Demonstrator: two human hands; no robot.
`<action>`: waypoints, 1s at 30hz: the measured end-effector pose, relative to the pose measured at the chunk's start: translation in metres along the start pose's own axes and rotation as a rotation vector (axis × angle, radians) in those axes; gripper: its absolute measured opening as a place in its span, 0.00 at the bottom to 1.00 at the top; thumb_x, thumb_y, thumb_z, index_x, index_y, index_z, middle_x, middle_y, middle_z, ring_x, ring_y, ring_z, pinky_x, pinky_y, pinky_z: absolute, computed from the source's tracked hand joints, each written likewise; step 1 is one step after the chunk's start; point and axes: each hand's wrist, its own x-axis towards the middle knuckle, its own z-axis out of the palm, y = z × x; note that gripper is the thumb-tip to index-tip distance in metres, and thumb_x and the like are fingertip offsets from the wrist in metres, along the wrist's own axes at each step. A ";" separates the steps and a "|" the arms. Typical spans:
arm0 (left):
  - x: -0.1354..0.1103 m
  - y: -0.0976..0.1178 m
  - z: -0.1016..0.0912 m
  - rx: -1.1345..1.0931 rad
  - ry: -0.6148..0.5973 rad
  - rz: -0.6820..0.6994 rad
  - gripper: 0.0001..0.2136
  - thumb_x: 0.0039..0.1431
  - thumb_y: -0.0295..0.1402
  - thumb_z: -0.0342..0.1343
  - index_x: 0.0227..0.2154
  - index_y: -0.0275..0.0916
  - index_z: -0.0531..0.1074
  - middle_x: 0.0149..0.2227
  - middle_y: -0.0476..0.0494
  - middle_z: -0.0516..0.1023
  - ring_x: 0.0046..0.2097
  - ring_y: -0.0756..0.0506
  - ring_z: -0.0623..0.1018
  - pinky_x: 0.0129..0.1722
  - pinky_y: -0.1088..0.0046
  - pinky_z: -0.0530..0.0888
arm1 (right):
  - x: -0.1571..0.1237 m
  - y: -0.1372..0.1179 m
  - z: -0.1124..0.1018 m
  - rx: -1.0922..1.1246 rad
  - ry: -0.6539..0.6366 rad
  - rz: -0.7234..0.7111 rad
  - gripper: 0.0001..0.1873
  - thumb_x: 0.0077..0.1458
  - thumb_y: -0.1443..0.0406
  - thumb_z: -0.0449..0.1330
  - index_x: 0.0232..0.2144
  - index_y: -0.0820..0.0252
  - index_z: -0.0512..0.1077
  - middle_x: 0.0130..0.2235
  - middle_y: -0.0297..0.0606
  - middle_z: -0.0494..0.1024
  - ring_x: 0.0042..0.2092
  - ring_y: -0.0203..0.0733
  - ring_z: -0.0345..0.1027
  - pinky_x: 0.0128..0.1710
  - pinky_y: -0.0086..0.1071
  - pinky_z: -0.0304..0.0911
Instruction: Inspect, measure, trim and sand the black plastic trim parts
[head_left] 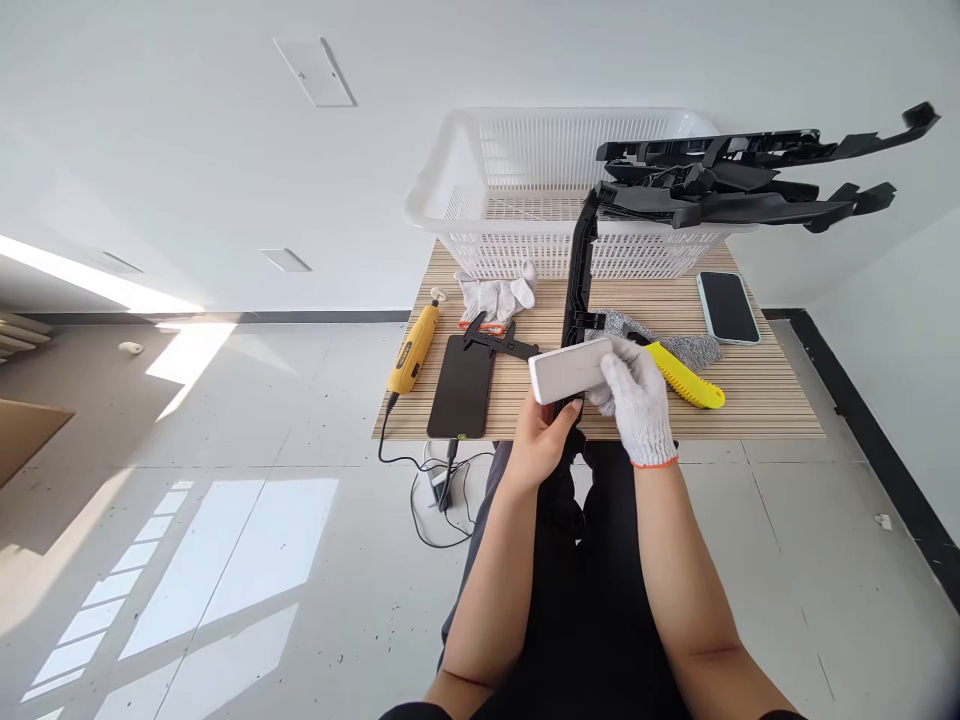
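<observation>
My right hand (636, 400), in a white knit glove with an orange cuff, grips one end of a flat white rectangular block (571, 368). The block is tilted above the near edge of the table, over a long black plastic part (579, 270). My bare left hand (541, 438) is closed around that part just below the block. The part runs from my lap up to the basket's front. Right of my gloved hand lie a yellow-handled tool (688, 380) and a grey knit glove (696, 350). The block hides some of my left fingers.
Several black plastic parts (750, 207) lie across a white basket (465, 232) and jut out right. On the table (780, 400) are a yellow rotary tool (414, 350) with a cord, a dark phone (459, 390), a black caliper (502, 342), white gloves (495, 298) and another phone (729, 307).
</observation>
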 end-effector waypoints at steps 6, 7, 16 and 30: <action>0.000 -0.002 0.000 -0.010 0.009 -0.003 0.17 0.61 0.38 0.63 0.51 0.42 0.73 0.54 0.41 0.79 0.59 0.40 0.75 0.63 0.59 0.68 | 0.002 0.003 -0.004 -0.012 -0.053 0.007 0.24 0.55 0.52 0.65 0.51 0.54 0.71 0.31 0.31 0.74 0.24 0.32 0.65 0.19 0.26 0.59; 0.000 -0.003 0.000 -0.014 0.012 -0.007 0.16 0.61 0.38 0.63 0.50 0.42 0.74 0.53 0.41 0.80 0.59 0.40 0.76 0.62 0.59 0.68 | 0.002 0.004 -0.005 -0.050 -0.084 0.007 0.24 0.54 0.53 0.66 0.51 0.54 0.72 0.32 0.31 0.75 0.25 0.33 0.65 0.20 0.26 0.60; -0.001 -0.002 -0.002 -0.003 -0.015 0.004 0.19 0.62 0.35 0.62 0.55 0.45 0.70 0.55 0.42 0.77 0.58 0.42 0.75 0.60 0.64 0.70 | 0.004 0.001 -0.007 -0.015 -0.005 0.106 0.24 0.52 0.48 0.66 0.44 0.57 0.72 0.30 0.32 0.76 0.26 0.35 0.69 0.18 0.23 0.57; 0.000 -0.001 -0.002 -0.014 -0.020 0.026 0.20 0.61 0.37 0.63 0.54 0.43 0.70 0.54 0.41 0.77 0.58 0.41 0.75 0.60 0.63 0.69 | 0.005 0.000 -0.004 -0.016 -0.004 0.085 0.24 0.52 0.48 0.66 0.44 0.57 0.74 0.24 0.31 0.74 0.22 0.34 0.67 0.17 0.23 0.55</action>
